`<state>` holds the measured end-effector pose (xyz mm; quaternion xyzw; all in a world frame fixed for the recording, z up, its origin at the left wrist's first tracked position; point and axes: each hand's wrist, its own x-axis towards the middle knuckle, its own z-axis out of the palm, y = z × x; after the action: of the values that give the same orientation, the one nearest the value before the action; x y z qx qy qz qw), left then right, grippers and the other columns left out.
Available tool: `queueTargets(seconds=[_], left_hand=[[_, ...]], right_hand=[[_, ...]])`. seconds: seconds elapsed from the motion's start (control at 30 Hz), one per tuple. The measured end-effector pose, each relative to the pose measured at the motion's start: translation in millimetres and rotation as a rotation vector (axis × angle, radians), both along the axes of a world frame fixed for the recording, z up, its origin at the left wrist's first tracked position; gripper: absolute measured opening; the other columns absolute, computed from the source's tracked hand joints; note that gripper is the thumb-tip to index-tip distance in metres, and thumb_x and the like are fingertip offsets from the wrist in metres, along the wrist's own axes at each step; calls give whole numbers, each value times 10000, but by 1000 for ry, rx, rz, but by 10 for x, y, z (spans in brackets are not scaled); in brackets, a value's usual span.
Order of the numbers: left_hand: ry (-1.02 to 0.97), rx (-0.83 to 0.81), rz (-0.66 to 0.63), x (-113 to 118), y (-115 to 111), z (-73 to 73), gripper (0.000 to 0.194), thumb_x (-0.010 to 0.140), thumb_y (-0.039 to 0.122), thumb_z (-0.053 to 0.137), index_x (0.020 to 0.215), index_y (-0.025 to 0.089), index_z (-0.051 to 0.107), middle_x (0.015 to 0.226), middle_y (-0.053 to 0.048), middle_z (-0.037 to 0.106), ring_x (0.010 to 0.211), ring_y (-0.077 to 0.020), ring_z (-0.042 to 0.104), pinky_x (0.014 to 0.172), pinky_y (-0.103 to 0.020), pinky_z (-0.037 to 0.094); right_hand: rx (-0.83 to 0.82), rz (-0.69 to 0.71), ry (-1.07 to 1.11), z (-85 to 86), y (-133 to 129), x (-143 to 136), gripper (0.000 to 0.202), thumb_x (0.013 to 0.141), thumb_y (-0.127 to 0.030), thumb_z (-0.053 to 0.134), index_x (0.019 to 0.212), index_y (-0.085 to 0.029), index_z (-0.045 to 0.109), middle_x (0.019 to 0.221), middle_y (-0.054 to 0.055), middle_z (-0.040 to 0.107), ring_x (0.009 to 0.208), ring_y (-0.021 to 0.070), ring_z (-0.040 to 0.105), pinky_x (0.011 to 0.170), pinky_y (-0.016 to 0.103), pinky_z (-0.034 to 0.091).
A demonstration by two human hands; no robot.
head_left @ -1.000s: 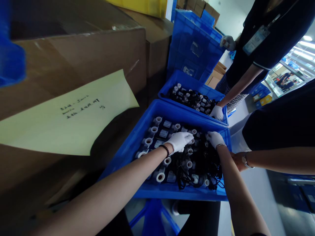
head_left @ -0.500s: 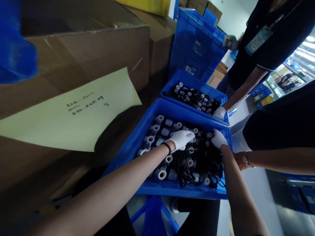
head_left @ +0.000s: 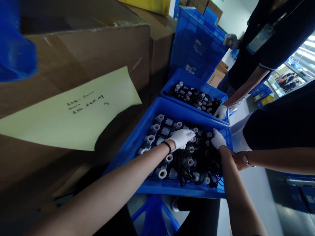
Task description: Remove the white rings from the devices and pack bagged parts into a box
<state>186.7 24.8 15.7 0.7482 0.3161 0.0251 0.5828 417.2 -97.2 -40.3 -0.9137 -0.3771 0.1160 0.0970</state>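
In the head view: ring-mouthed white fittings in rows, with tangled, matte black cables, inside a smooth blue plastic bin. Left hand, gloved, fingers together and outstretched over the fittings; right hand, gloved, fingers curled down near the side wall; cannot tell whether gripping. Farther bin just beyond the rim; open room above the left rows.

Blue bin: open-topped, raised walls around its load
Left side of bin: dark parts with pale labels and white ring-shaped ends, packed in rows
Right side: black cables, looped and heaped among more white ends
Beneath: blue frame; contact with bin unclear
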Motion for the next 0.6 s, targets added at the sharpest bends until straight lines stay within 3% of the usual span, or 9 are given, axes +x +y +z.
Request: queueTargets(seconds=[0.17,0.27,0.37,0.5,0.6], left_hand=[[0,0,-15,-11,13,10,424,957,417,445,1234,145,616,1050,-79,728,371,-67,492,401,-226,407],[-6,-12,-6,-8,14,-2,430,958,429,442,1230,147,617,1040,-78,729,371,-67,491,403,-227,410],[-13,-35,16,-6,14,-22,452,954,458,445,1240,149,611,1037,-81,728,369,-67,487,396,-227,403],[-44,-88,39,-4,16,-57,481,944,500,452,1237,151,606,1022,-88,726,356,-66,466,369,-227,366],[-62,-110,52,-2,12,-60,460,940,493,467,1212,154,619,1001,-88,728,348,-62,446,363,-223,346]], right_hand=[[-19,-17,0,12,4,-3,507,875,-251,450,1376,-202,509,1248,149,639,1147,310,606,927,407,471],[-27,82,-19,16,1,3,530,856,-207,466,1383,-256,503,1315,97,607,1182,264,583,943,357,460],[-117,93,-65,25,3,16,447,904,-281,443,1339,-267,545,1252,99,637,1104,268,616,890,360,475],[-169,280,-180,12,70,11,436,920,-279,483,1351,-324,530,1318,64,584,1108,234,603,874,304,465],[-239,242,-203,-34,191,-30,310,943,-278,465,1208,-245,624,1178,116,631,1033,253,632,828,325,474]])
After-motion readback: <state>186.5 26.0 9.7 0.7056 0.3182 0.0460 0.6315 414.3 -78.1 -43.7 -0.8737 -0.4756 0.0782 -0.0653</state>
